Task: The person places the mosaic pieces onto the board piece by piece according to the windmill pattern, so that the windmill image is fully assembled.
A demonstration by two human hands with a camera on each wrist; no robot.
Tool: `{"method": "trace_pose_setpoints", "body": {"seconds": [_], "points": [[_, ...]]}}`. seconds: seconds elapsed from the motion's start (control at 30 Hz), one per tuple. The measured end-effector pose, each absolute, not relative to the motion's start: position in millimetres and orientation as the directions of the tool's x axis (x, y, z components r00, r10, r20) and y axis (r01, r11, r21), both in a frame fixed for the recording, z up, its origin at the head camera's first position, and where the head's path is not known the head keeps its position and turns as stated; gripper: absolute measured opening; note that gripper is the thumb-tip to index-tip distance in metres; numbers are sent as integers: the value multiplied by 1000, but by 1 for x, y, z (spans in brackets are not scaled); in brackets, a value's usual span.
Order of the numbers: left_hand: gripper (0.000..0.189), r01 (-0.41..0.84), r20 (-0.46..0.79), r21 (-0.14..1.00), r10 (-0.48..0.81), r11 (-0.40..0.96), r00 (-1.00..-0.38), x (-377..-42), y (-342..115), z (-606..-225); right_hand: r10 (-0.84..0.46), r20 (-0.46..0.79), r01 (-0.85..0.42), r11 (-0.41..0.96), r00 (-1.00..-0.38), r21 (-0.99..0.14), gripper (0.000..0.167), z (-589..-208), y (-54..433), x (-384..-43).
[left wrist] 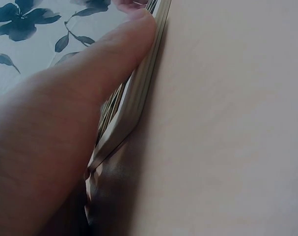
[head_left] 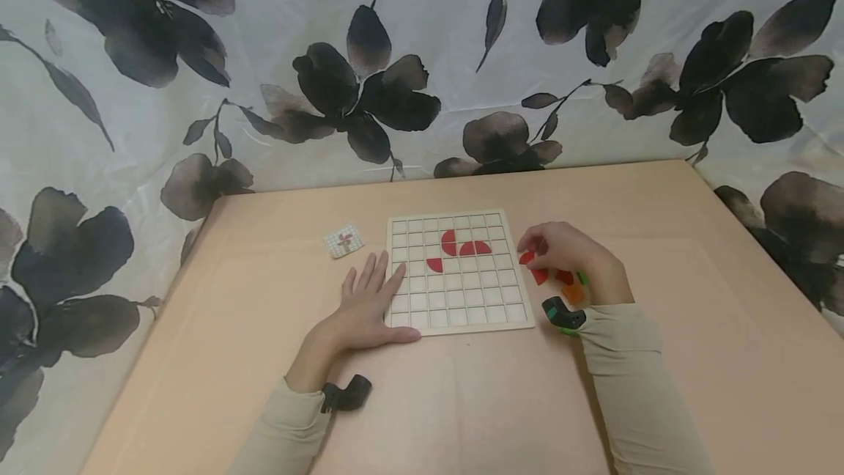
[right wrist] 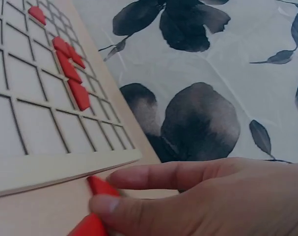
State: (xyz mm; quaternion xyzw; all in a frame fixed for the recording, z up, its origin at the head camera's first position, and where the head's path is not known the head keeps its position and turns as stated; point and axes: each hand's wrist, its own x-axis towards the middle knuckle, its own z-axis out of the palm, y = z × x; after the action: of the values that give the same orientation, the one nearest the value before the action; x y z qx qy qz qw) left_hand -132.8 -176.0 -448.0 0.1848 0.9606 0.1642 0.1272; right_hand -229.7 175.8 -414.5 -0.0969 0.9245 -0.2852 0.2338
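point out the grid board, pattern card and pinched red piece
Grid board (head_left: 455, 281), head view, a bare cell
Pattern card (head_left: 343, 240), head view, its printed face
Pinched red piece (right wrist: 103, 187), right wrist view, its exposed part

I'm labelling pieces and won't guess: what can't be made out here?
Head view: small white gridded card, its red design too small to read.
Left wrist view: pale gridded board, face mostly hidden by the left hand.
Right wrist view: pinched flat red piece, partly hidden by the right hand.
Right wrist view: second flat red piece, cut off by bottom edge.
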Motion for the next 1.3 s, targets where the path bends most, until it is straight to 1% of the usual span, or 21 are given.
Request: {"method": "trace_pose_setpoints", "body": {"seconds": [0.17,0.3,0.43,0.53,0.7,0.77,0.83,1.03,1.2,1.3], "points": [[112,311,-184,360,394,879,-900,-133,-176,-449,-251,-360,-8,829,-899,-559,27,-419,172,-232],[112,310,-187,368,396,877,-899,-134,-176,-450,-213,-350,14,837,-912,-547,34,-421,173,-233],[113,308,-190,368,395,877,-899,-135,-175,-450,-268,-340,-29,821,-902,-570,43,-423,176,-234],[113,311,-186,366,397,877,-899,-135,-175,-450,-308,-333,-62,810,-891,-583,42,-424,177,-235],[113,311,-189,365,397,878,-898,-135,-176,-451,-290,-316,-74,831,-903,-552,31,-425,177,-237],[113,310,-190,364,396,878,-898,-134,-176,-451,-276,-323,-63,839,-905,-540,29,-425,178,-237],[113,310,-190,364,396,878,-898,-134,-176,-451,-272,-327,-61,844,-905,-533,29,-424,178,-237],[112,319,-181,361,401,877,-898,-134,-177,-451,-301,-356,-51,821,-885,-569,42,-423,177,-236],[112,318,-181,359,400,877,-899,-134,-177,-451,-302,-348,-54,818,-888,-572,36,-426,173,-237],[112,320,-179,359,401,877,-898,-134,-177,-450,-291,-346,-48,822,-892,-567,37,-428,173,-238]]}}
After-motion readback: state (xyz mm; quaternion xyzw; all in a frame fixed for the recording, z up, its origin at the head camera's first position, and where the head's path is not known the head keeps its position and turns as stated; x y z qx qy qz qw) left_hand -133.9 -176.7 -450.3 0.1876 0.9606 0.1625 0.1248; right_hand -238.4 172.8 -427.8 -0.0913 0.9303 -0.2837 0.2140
